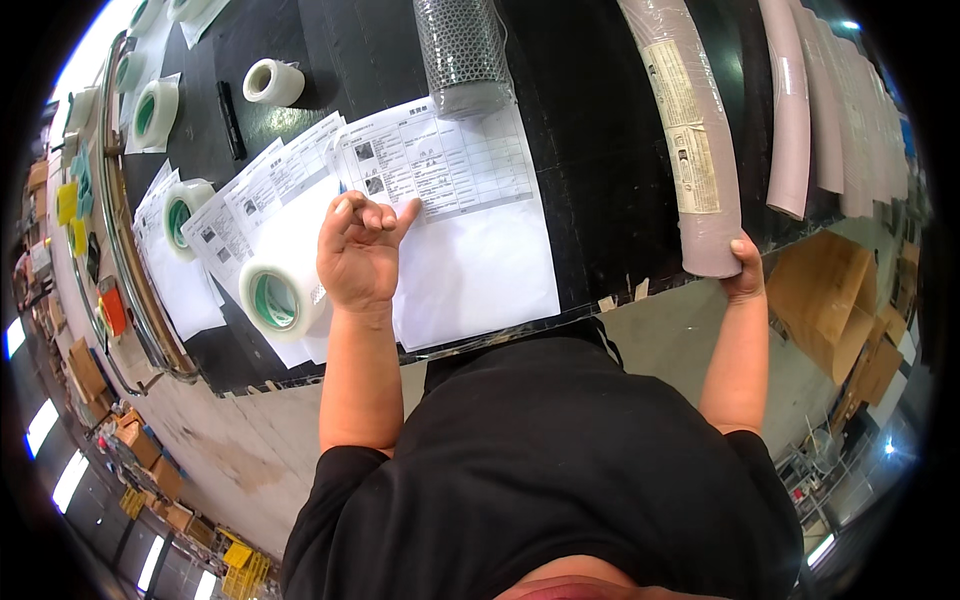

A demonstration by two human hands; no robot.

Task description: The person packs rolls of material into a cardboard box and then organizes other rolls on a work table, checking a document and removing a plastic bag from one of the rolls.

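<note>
My left hand (360, 255) is over the printed sheets (480, 270), palm up with its fingers curled in. A small blue tip shows at its fingertips; the rest of that thin thing is hidden. My right hand (746, 270) grips the near end of a long pinkish roll (708, 235), the thumb on its side and the other fingers out of sight. The roll carries pale printed labels and lies lengthwise on the black table. Just left of my left wrist, a roll of clear tape (277, 300) with a green core rests on the papers.
A clear-wrapped mesh-patterned roll (463, 55) touches the sheets' far edge. More pinkish rolls (788, 120) lie at the right. A black marker (231, 120) and several tape rolls (274, 83) are on the left. An open cardboard box (825, 300) stands beyond the table's near right edge.
</note>
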